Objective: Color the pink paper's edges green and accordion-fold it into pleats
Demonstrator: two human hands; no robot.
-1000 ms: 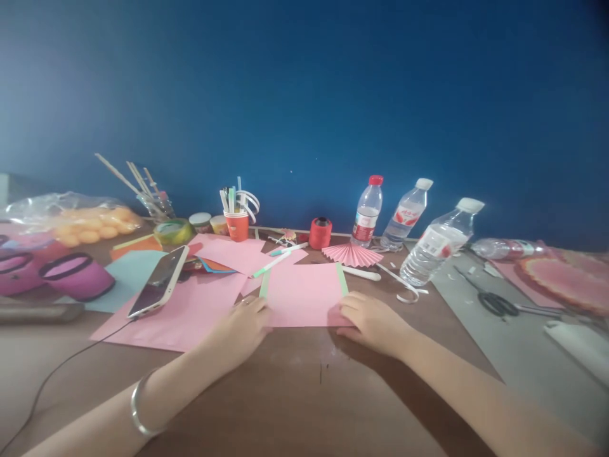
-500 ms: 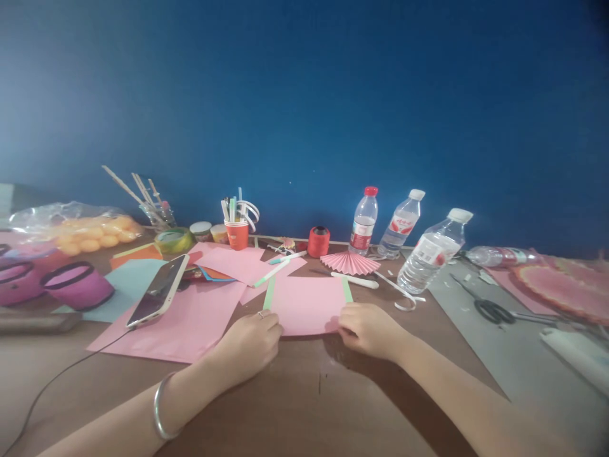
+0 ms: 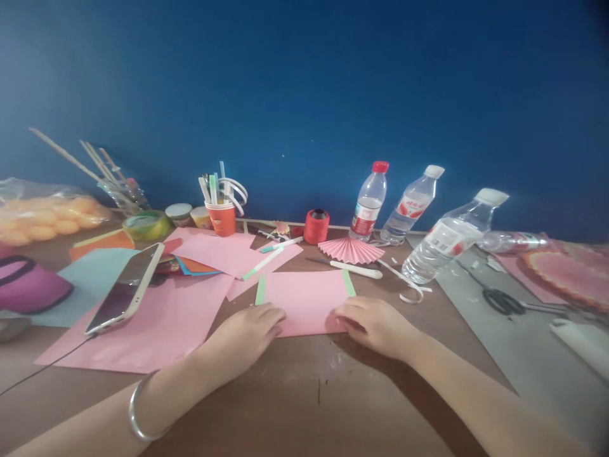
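Note:
A pink sheet of paper [image 3: 307, 304] with green strips along its left and right edges lies in front of me on the brown table. My left hand [image 3: 252, 333], a ring on one finger and a silver bangle on the wrist, has its bent fingers on the near left corner. At the near right corner, my right hand [image 3: 375, 327] holds the paper with curled fingers. Both thumbs are mostly hidden. Just beyond the sheet are a pleated pink paper fan [image 3: 351, 251], a white-handled tool [image 3: 356, 270] and a green-and-white pen [image 3: 263, 262].
Water bottles [image 3: 450, 238] stand at the back right, beside a red spool [image 3: 316, 226]. Scissors [image 3: 504, 301] lie on a grey mat [image 3: 464, 298]. To the left are a phone [image 3: 124, 289] on pink paper, a red cup of pens [image 3: 221, 219] and a tape roll [image 3: 147, 224].
The view has moved closer to the table, so side objects sit farther outward. My left fingers have shifted farther onto the sheet and my right fingers have spread a little. The paper stays flat.

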